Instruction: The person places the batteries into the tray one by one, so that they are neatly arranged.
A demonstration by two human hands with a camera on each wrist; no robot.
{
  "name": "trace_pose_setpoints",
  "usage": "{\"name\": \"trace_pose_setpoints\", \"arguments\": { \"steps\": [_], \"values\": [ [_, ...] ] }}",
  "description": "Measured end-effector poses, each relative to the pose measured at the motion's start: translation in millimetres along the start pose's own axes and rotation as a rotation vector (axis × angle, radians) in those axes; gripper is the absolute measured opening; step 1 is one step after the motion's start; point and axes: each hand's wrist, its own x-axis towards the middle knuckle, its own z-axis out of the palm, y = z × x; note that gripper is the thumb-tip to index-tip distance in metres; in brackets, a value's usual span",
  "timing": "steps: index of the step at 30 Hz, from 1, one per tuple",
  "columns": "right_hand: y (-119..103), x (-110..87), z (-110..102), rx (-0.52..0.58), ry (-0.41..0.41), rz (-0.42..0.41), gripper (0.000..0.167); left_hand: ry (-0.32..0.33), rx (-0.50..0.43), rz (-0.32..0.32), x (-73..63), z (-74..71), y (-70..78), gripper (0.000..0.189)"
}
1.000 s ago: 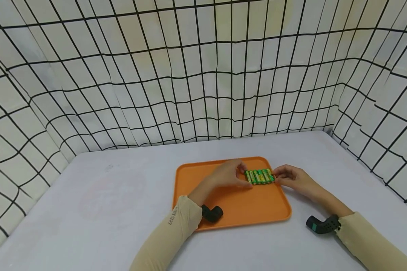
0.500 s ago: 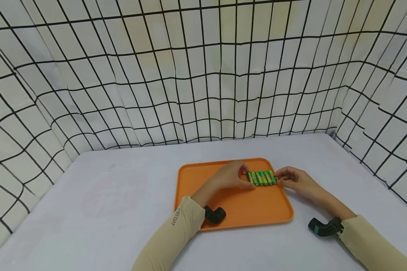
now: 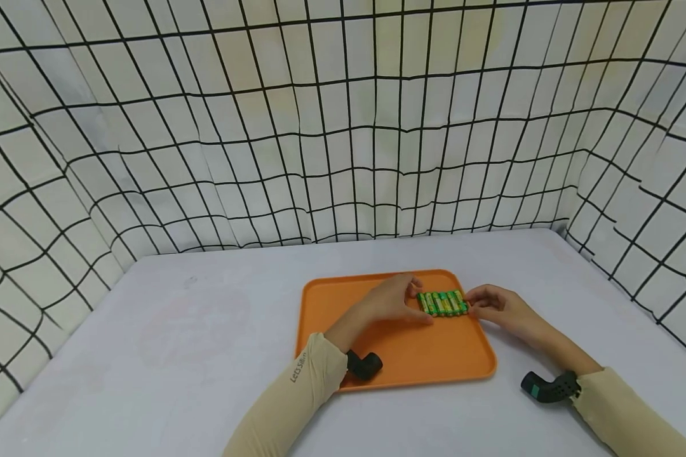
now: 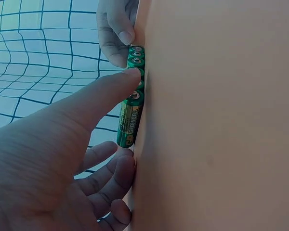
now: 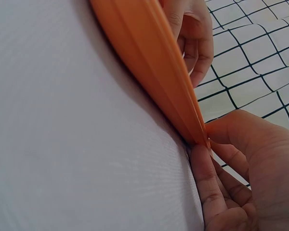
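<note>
A row of several green-and-gold batteries (image 3: 443, 304) lies side by side on the orange tray (image 3: 411, 355), near its right side. My left hand (image 3: 385, 301) curves about the row's left end, thumb on the near side and fingers on the far side. The left wrist view shows that thumb (image 4: 103, 94) over the battery ends, with the nearest battery (image 4: 129, 120) labelled "GREENCELL". At the opposite end of the row is my right hand (image 3: 503, 308), fingertips right at the tray's rim (image 5: 197, 108). In the right wrist view the batteries are hidden behind the rim.
The tray rests on a white-covered table (image 3: 206, 330). White walls with a black grid (image 3: 343, 139) stand behind and on both sides. Each wrist wears a black camera mount, such as the right one (image 3: 549, 387). Beige sleeves (image 3: 297, 393) cover both forearms.
The whole head view has shifted slightly right and down. Both hands, the batteries and the tray keep nearly the same places relative to one another.
</note>
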Motion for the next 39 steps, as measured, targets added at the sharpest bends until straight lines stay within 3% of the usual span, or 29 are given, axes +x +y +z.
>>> {"name": "trace_pose_setpoints", "arguments": {
  "steps": [8,17,25,39],
  "values": [
    [1.8,0.3,0.0,0.002,-0.002,0.008,0.035,-0.029,-0.043,0.013,-4.2,-2.9,1.2,0.063],
    [1.8,0.0,2.3,0.015,-0.009,0.004,0.036,-0.073,-0.196,0.011,-9.3,-6.5,-9.1,0.053],
    [1.6,-1.3,0.2,-0.003,-0.003,-0.004,0.035,-0.099,-0.213,0.009,-16.4,-12.3,-10.6,0.059],
    [-0.6,-1.9,1.1,-0.010,0.004,-0.005,0.036,-0.107,-0.211,0.038,-22.7,-18.2,-12.6,0.041]
  ]
}}
